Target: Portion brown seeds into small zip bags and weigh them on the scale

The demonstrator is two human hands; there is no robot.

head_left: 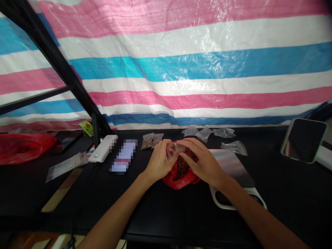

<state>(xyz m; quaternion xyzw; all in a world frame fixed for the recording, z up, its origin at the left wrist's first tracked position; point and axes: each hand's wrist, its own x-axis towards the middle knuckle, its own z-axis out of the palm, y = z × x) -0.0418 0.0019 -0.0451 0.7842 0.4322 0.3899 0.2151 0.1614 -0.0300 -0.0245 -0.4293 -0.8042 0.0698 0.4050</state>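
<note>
Above an open red plastic bag (181,183) full of small dark-brown pieces (183,168), both hands meet at a small clear plastic bag (178,148). My left hand (159,159) pinches its left side with thumb and fingers. From the other side, my right hand (203,160) reaches over with bent fingers and thumb at the clear bag's edge. Part of the clear bag is hidden by the fingers. Just right of my right hand, a kitchen scale (234,167) with a metal plate is partly covered by the right forearm.
Two small filled zip bags (147,141) lie behind my left hand. Several clear bags (204,134) lie at the back. Leftward are a white device (103,148), a blurred-out phone-like item (124,157), clear packaging (66,167) and another red bag (24,148). A phone (304,140) leans at right.
</note>
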